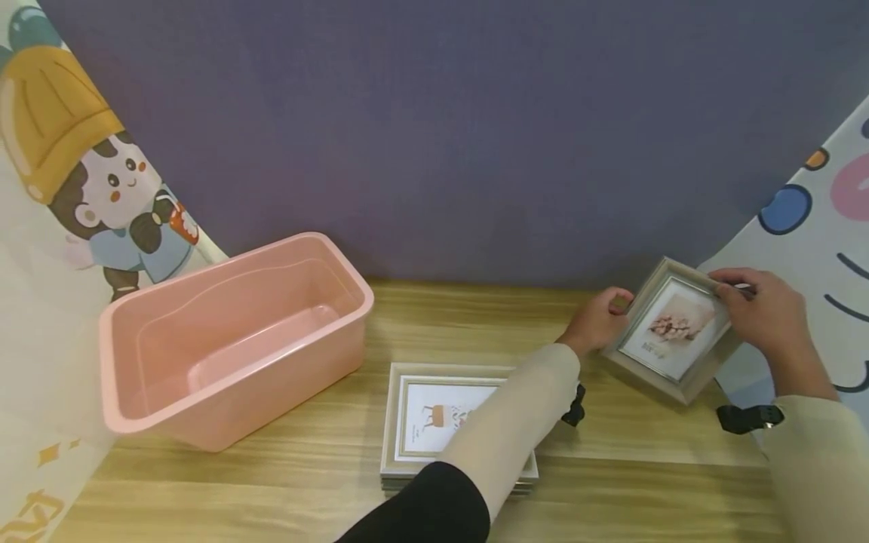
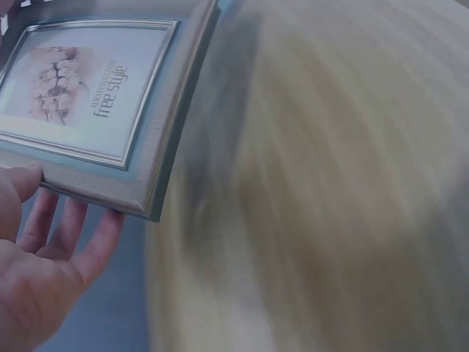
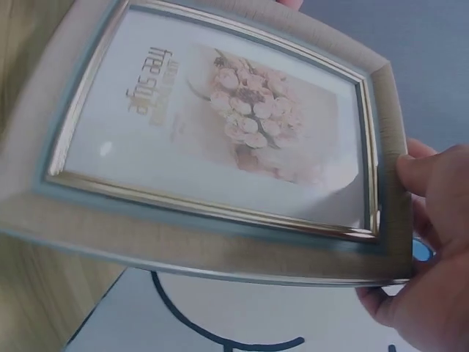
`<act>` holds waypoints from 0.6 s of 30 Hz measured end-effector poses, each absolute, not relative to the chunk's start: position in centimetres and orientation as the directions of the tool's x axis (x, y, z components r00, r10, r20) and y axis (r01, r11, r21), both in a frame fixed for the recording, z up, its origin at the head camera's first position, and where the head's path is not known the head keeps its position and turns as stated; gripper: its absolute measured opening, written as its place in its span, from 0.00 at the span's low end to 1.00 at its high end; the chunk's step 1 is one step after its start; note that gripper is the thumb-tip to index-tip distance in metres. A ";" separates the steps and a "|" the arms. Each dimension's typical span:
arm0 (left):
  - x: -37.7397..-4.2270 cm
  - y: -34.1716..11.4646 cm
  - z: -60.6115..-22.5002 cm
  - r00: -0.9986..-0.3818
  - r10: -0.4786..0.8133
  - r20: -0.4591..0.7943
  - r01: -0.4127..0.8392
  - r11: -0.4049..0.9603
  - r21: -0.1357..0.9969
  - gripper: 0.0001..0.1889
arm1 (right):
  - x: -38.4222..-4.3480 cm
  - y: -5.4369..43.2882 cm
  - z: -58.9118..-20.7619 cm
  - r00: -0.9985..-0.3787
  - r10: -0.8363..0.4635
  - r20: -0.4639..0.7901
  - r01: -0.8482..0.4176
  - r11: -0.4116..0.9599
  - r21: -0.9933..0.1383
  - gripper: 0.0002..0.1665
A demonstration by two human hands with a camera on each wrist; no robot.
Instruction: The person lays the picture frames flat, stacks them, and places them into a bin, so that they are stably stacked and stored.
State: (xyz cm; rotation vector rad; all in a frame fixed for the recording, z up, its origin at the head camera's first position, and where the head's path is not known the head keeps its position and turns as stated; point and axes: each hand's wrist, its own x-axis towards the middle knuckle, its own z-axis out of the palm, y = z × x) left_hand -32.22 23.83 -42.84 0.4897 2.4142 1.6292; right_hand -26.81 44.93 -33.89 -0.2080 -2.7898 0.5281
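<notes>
Off to my right, left hand (image 1: 599,323) and right hand (image 1: 770,311) pinch the flowery photo frame (image 1: 677,326). Long axis slants away between 'em.

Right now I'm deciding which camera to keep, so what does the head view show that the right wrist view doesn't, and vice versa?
Only the head view shows the pink bin, the stacked frames and the cartoon figure.

Only the right wrist view shows the "free style" lettering large enough to read.

Both show the held picture frame, the right hand gripping its edge, and part of the wooden table.
</notes>
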 end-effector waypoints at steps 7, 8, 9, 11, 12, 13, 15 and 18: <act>-33.0 22.7 -40.6 -0.890 0.454 0.030 0.224 0.382 0.897 0.19 | -26.2 45.4 -33.3 -0.940 0.263 0.218 0.149 0.891 -0.428 0.28; -33.1 22.4 -40.2 -0.887 0.461 0.035 0.240 0.393 0.888 0.19 | -26.1 45.4 -33.2 -0.938 0.273 0.212 0.159 0.886 -0.436 0.28; -33.1 22.2 -39.8 -0.884 0.466 0.040 0.250 0.399 0.882 0.19 | -26.0 45.4 -33.1 -0.938 0.282 0.203 0.168 0.879 -0.446 0.29; -33.1 21.8 -38.9 -0.881 0.469 0.059 0.277 0.410 0.869 0.19 | -25.7 45.2 -32.7 -0.934 0.310 0.178 0.195 0.859 -0.474 0.31; -33.1 21.6 -38.5 -0.880 0.470 0.067 0.286 0.413 0.864 0.19 | -25.6 45.1 -32.5 -0.932 0.325 0.161 0.210 0.846 -0.490 0.32; -33.1 21.3 -38.1 -0.879 0.471 0.073 0.291 0.410 0.864 0.18 | -25.5 44.9 -32.4 -0.929 0.336 0.155 0.219 0.837 -0.502 0.32; -33.2 20.8 -37.3 -0.878 0.471 0.081 0.299 0.409 0.862 0.18 | -25.3 44.6 -32.0 -0.925 0.355 0.137 0.239 0.822 -0.517 0.33; -33.3 19.9 -36.3 -0.873 0.482 0.079 0.308 0.418 0.855 0.18 | -24.9 44.1 -31.7 -0.925 0.359 0.121 0.243 0.807 -0.538 0.33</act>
